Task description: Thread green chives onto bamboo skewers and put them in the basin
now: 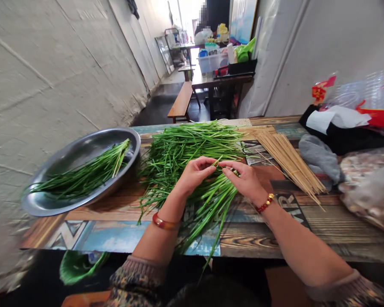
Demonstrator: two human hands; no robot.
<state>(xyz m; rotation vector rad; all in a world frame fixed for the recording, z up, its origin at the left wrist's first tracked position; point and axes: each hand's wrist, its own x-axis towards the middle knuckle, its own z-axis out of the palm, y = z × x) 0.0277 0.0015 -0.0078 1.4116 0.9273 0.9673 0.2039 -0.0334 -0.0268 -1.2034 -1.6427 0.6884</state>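
Note:
My left hand (pixel 198 174) is closed in a pinch, and my right hand (pixel 245 178) meets it fingertip to fingertip. Between them is a thin green chive stalk, partly hidden by the fingers. Just beyond lies a big heap of garlic chives (pixel 192 143) across the table. A looser bunch of chives (pixel 211 204) spreads below my hands, its tips hanging over the near edge. To the right, bamboo skewers (pixel 288 162) lie fanned out. At the left, a metal basin (pixel 83 143) holds a bundle of chives (pixel 89 170) with pale skewer ends showing at its stem end.
The patterned wooden table (pixel 259 241) stands beside a white wall (pixel 51 85). Plastic bags (pixel 371 183) and a black bag (pixel 333 138) crowd its right end. A green-lined bin (pixel 73 268) is below. Farther off are a bench (pixel 181 100), another laden table (pixel 208 79) and a person.

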